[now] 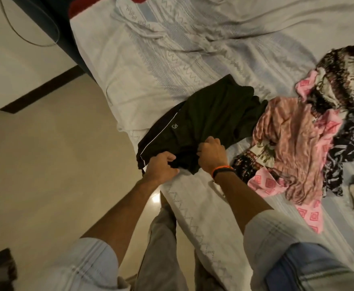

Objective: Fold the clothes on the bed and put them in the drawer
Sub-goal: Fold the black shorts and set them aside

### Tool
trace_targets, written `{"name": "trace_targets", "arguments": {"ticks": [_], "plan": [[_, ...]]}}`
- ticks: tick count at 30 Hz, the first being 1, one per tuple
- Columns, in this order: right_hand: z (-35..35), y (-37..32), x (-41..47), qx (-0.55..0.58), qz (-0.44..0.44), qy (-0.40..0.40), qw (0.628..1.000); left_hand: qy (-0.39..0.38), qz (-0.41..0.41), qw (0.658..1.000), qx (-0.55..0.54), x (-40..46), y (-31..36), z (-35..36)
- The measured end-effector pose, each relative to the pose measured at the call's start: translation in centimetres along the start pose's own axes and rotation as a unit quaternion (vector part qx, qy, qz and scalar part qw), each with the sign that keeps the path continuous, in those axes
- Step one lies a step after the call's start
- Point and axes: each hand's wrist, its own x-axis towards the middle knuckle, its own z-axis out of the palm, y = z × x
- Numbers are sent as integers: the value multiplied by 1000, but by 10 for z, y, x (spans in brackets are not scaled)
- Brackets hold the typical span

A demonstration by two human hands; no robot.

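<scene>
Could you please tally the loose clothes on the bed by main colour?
Black: 1, the shorts, gripped by both hands, left and right.
Pink: 2, the crinkled garment and the diamond-print cloth.
Black-and-white print: 1, the patterned garment.
Total: 4 that I can tell apart.

Premises: a bedroom in a private home. Evidence: a bed (142,85) with a rumpled white, pale-blue-striped bedsheet (193,59) takes up most of the view. Loose household clothing lies on it: a dark garment (209,114) and a heap of pink and patterned clothes (302,131). Beside the bed, a glossy cream tiled floor (52,156) with a dark border strip (39,91).
</scene>
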Motion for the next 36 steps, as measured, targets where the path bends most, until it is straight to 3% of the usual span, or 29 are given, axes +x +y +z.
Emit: {"name": "trace_targets", "arguments": {"ticks": [2,5,9,13,19,23,26,30,32,36], "plan": [[-10,2,-14,118,22,-6,993,-1,19,1000,9,-6,4,0],[-36,7,-38,336,40,15,941,22,64,997,43,-16,13,3],[-78,15,-69,484,21,81,871,97,151,981,71,-40,38,11],[-120,32,-118,563,-1,130,816,188,242,951,42,-85,78,21],[-163,78,-217,633,-30,189,750,208,395,894,32,-177,135,43],[-175,130,-285,575,-51,266,772,233,440,867,-12,-248,181,74],[-176,173,-333,459,-27,346,818,233,478,845,-50,-294,224,102],[-175,214,-396,300,-31,380,874,214,523,825,7,-339,279,142],[-175,231,-426,290,-17,405,867,197,535,821,19,-357,305,163],[-184,267,-477,416,1,428,802,171,548,817,44,-380,355,192]]}}
